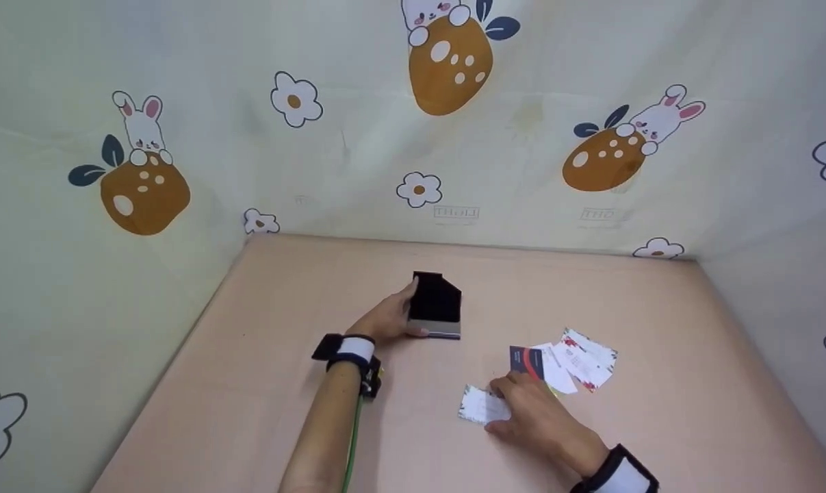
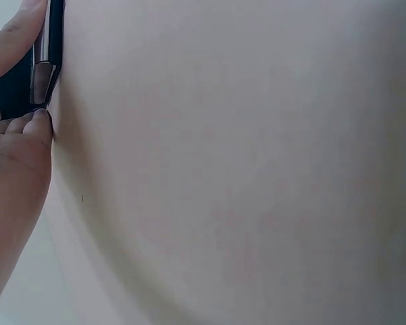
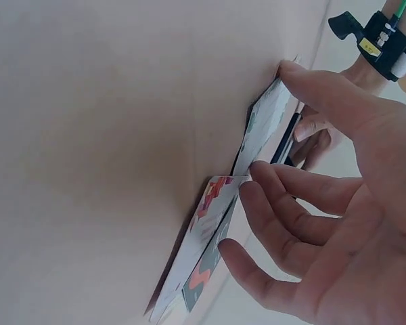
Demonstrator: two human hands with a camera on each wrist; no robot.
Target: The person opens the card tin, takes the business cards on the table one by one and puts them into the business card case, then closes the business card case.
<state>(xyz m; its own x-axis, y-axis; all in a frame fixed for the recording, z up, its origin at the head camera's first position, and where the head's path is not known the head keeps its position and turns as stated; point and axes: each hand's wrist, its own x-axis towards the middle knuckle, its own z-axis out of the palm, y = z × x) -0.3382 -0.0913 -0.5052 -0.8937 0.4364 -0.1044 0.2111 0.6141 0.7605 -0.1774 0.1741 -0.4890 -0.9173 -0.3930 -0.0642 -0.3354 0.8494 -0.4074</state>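
Observation:
In the head view my left hand [image 1: 387,319] grips a business card case [image 1: 436,300], its lid raised to show a black inside and a silver band along the near edge. The left wrist view catches only the case's edge [image 2: 43,81] between thumb and fingers. Lower right, my right hand [image 1: 541,416] pinches a white business card [image 1: 480,405] with leafy corners by its edges. Thumb and forefinger sit at opposite sides of that card [image 3: 262,125] in the right wrist view, the other fingers loosely bent.
Right of the pinched card lie several fanned, overlapping cards: a dark one with a red curve [image 1: 524,359], a white one [image 1: 555,370] and floral ones [image 1: 586,361]. A pinkish table [image 1: 303,301] carries everything. Behind it hangs a rabbit-patterned curtain [image 1: 358,157]. A green cable [image 1: 352,445] follows the left forearm.

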